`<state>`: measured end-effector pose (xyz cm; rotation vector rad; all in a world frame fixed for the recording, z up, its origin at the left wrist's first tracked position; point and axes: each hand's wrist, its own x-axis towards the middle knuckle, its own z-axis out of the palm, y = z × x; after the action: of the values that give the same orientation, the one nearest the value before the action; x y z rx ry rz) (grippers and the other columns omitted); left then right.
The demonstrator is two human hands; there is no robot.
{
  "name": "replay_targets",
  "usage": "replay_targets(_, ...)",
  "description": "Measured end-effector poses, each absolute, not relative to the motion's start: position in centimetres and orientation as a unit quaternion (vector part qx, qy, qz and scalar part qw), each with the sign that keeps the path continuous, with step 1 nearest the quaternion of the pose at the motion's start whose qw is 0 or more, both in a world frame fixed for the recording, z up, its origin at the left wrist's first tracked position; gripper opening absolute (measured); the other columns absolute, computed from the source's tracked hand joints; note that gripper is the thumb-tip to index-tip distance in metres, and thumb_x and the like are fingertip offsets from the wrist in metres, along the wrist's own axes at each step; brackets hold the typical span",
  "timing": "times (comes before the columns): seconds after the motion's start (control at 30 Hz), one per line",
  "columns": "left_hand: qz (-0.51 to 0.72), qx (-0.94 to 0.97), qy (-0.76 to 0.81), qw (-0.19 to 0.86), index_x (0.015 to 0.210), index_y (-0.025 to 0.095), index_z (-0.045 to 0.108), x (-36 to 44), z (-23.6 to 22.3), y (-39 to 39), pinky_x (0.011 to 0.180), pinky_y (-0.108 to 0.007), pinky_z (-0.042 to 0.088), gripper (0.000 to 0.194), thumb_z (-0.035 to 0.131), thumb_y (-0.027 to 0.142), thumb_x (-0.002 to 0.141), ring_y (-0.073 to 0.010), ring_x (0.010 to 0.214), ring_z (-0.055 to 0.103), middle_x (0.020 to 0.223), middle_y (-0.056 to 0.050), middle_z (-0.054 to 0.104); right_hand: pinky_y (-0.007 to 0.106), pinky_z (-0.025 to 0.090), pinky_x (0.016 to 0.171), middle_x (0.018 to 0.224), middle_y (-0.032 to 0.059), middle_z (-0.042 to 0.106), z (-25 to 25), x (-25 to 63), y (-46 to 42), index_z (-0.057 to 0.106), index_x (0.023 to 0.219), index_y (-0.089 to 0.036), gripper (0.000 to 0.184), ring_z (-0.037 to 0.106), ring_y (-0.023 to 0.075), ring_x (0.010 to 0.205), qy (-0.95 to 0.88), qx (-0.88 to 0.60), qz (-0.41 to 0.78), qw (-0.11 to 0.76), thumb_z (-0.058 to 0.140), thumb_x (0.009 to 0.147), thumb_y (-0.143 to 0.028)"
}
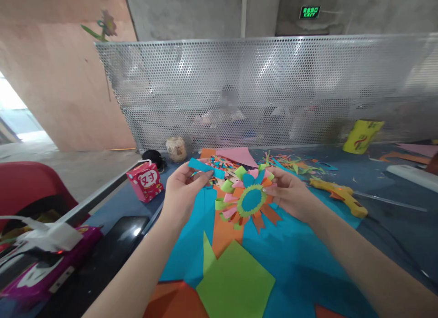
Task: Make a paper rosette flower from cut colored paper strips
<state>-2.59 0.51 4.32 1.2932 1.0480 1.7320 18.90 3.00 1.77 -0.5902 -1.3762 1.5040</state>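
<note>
Between the thumb and fingers of my left hand [186, 185] is a blue paper strip [207, 168], slanting down to the right. My right hand [290, 192] pinches the right edge of a paper flower [252, 200]. That flower has a blue oval centre, a jagged light green ring, and looped or notched petals in pink, orange, green and blue. Strip and flower are held side by side above the table, the strip's right end close to the upper left petals. Underneath lie blue paper [294, 263], an orange strip [227, 231] and a green sheet [237, 281].
A yellow glue gun [342, 195] lies at right, its cord trailing forward. Paper scraps [297, 164] are heaped behind. A pink box [145, 181], a jar [176, 148], a phone [126, 231] and a purple power strip [51, 268] stand left. A perforated metal screen [205, 80] bounds the back; a person sits beyond.
</note>
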Motion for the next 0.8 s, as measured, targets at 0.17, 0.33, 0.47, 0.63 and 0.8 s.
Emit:
replay_targets(0.17,0.674,0.508,0.415,0.341,0.089,0.019,0.065,-2.1,4.8,-0.2,0.058,-0.022,0.046,0.033,0.071,0.023,0.057,-0.0103,0.059,0.057,0.069,0.001,0.065,0.022,0.047,0.063,0.069,-0.0058,0.060,1.6,19.0,2.9,0.061,0.080,-0.026,0.026,0.057,0.0074,0.062,-0.575,-0.249,0.605,0.492,0.071,0.058,-0.019)
replay_targets(0.33,0.655,0.522,0.434,0.331,0.087,0.018,0.065,-1.8,5.3,-0.9,0.055,-0.024,0.049,0.030,0.071,0.025,0.058,-0.0139,0.060,0.060,0.076,-0.003,0.067,0.022,0.046,0.061,0.066,-0.0055,0.058,1.6,19.0,2.8,0.060,0.077,-0.025,0.023,0.056,0.0083,0.062,-0.587,-0.243,0.596,0.490,0.072,0.058,-0.021)
replay_targets(0.47,0.650,0.537,0.432,0.319,0.080,0.017,0.065,-1.4,5.9,-1.8,0.055,-0.026,0.051,0.024,0.072,0.021,0.057,-0.0148,0.060,0.061,0.083,-0.004,0.067,0.022,0.046,0.059,0.067,-0.0057,0.059,1.6,19.3,2.7,0.058,0.076,-0.025,0.022,0.056,0.0088,0.062,-0.600,-0.253,0.582,0.487,0.071,0.060,-0.021)
replay_targets(0.63,0.643,0.577,0.402,0.302,0.073,0.018,0.066,-0.9,6.3,-2.6,0.063,-0.026,0.053,0.016,0.070,0.015,0.058,-0.0166,0.070,0.063,0.081,-0.002,0.066,0.021,0.047,0.060,0.071,-0.0056,0.060,1.5,19.6,2.9,0.057,0.077,-0.025,0.021,0.057,0.0081,0.063,-0.607,-0.255,0.573,0.489,0.070,0.061,-0.020)
replay_targets(0.8,0.626,0.597,0.393,0.312,0.076,0.018,0.065,-0.9,6.2,-2.9,0.068,-0.024,0.054,0.015,0.066,0.013,0.062,-0.0154,0.076,0.063,0.082,-0.001,0.066,0.021,0.047,0.057,0.072,-0.0045,0.060,1.6,19.7,2.8,0.057,0.082,-0.024,0.022,0.057,0.0084,0.062,-0.612,-0.248,0.575,0.484,0.068,0.064,-0.020)
